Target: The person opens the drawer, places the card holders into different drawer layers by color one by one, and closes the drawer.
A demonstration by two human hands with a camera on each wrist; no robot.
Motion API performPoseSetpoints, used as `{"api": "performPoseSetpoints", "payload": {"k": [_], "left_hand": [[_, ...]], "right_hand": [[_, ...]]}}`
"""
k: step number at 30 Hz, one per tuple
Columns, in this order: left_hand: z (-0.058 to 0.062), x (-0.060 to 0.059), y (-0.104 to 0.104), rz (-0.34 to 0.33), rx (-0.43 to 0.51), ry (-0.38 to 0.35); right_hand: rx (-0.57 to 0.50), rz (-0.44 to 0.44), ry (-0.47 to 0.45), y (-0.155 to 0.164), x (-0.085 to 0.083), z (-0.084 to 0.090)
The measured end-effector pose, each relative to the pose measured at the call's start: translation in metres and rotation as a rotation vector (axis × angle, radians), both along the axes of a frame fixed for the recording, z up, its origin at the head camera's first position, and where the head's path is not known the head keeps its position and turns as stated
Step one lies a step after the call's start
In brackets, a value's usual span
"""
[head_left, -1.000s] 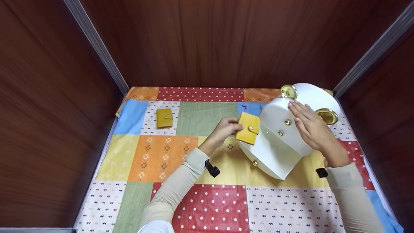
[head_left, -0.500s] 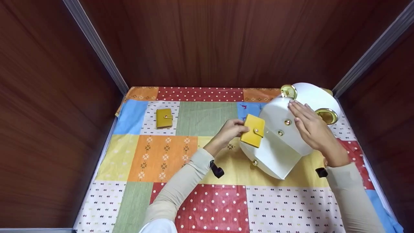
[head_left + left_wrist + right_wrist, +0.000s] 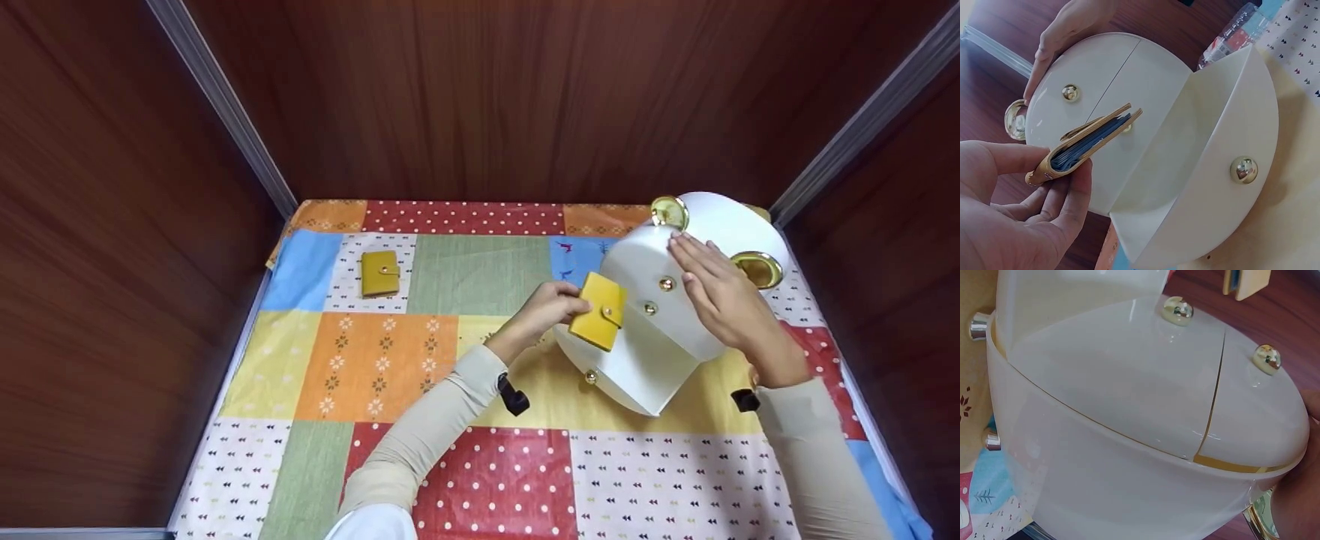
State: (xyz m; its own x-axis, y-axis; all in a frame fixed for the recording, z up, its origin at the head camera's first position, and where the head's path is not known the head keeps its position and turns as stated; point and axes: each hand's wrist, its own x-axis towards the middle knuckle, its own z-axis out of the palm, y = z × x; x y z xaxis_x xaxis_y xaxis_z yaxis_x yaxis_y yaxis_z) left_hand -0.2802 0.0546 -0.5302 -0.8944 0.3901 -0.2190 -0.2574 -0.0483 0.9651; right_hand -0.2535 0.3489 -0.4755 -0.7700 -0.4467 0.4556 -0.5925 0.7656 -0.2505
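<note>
My left hand (image 3: 551, 307) pinches a yellow card holder (image 3: 598, 311) with a snap strap by its left edge. In the left wrist view, dark sleeves show between the covers of this card holder (image 3: 1092, 138), held between thumb and fingers. It hangs above an open lower drawer (image 3: 649, 375) of a round white storage box (image 3: 630, 259). Gold knobs (image 3: 1071, 93) dot the box's front. My right hand (image 3: 720, 296) rests on the right rim of the box with straight fingers; in the right wrist view only part of it shows at the edge.
A second yellow card holder (image 3: 380, 274) lies snapped at the table's far left. Gold-rimmed round parts (image 3: 759, 270) stand on the box's far side. A patchwork cloth (image 3: 495, 480) covers the table, and brown wood-grain panels (image 3: 480, 97) enclose it.
My left hand has carried the card holder rightward and slightly toward me, over the open drawer. The right hand and the box have stayed where they were.
</note>
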Motion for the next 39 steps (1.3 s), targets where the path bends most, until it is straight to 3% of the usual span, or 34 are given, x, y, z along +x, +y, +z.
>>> {"api": "performPoseSetpoints", "payload": {"k": [11,18,39], "left_hand": [[-0.006,0.004,0.014,-0.041,-0.018,-0.023],[-0.008,0.008,0.022,-0.056,-0.087,-0.019],[-0.014,0.011,0.036,-0.144,-0.116,0.005]], "right_hand": [[-0.012,-0.001,0.023,-0.001,0.000,-0.001],[-0.007,-0.016,0.005,-0.001,0.001,-0.002],[-0.007,-0.012,0.011,-0.001,0.000,-0.001]]}}
